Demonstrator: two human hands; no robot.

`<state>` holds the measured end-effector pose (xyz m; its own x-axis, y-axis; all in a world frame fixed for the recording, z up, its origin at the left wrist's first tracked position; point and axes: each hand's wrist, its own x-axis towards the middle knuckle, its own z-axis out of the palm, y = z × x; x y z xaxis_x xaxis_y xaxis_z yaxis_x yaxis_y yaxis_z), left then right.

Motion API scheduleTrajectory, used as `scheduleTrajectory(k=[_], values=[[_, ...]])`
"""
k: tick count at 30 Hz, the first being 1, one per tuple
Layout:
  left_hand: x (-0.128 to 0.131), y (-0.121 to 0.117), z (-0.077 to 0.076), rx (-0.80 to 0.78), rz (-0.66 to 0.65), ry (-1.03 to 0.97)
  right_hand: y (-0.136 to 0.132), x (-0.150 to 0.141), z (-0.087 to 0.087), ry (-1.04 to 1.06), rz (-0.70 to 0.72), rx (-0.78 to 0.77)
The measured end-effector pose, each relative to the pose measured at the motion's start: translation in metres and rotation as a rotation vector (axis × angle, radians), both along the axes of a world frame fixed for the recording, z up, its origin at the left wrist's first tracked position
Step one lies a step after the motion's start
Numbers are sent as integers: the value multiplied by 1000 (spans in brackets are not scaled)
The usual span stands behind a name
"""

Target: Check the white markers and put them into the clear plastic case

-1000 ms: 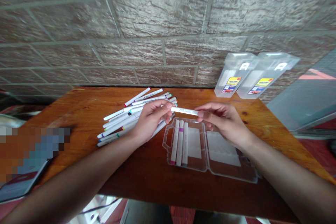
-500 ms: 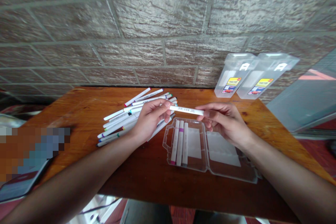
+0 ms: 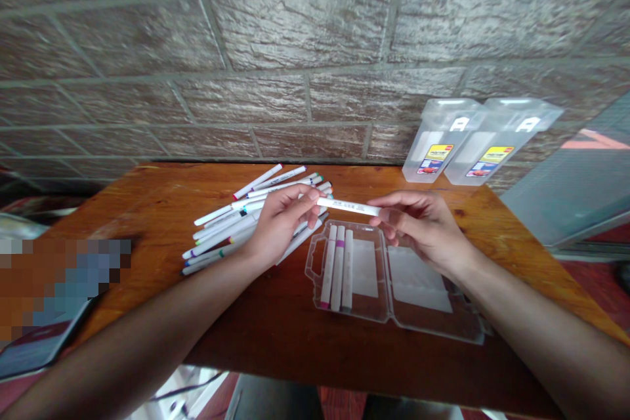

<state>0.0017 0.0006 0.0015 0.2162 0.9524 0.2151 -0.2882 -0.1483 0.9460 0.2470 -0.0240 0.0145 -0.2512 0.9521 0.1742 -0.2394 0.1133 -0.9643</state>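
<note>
A white marker (image 3: 348,206) is held level between both hands above the wooden table (image 3: 275,328). My left hand (image 3: 281,222) pinches its left end and my right hand (image 3: 420,226) pinches its right end. Just below lies an open clear plastic case (image 3: 394,302) with three white markers (image 3: 337,268) side by side in its left half. Behind my left hand is a loose pile of several white markers (image 3: 236,216) with coloured caps.
Two closed clear marker cases (image 3: 472,141) with yellow labels lean against the brick wall at the back right. A phone or tablet (image 3: 39,348) lies at the table's left front edge, beside a blurred patch.
The held marker has shifted slightly right and up between my fingers, with my right hand drawing back a little. The case and pile have not moved.
</note>
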Motion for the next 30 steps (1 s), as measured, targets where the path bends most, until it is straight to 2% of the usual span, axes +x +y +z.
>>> scheduleTrajectory(k=[8, 21, 30], values=[[-1, 0, 0, 28, 17, 53, 0, 0, -1, -31, -47, -23], [0, -1, 1, 4, 13, 15, -3, 1, 2, 52, 29, -98], [1, -2, 2, -13, -18, -24, -3, 4, 1, 105, 111, -69]])
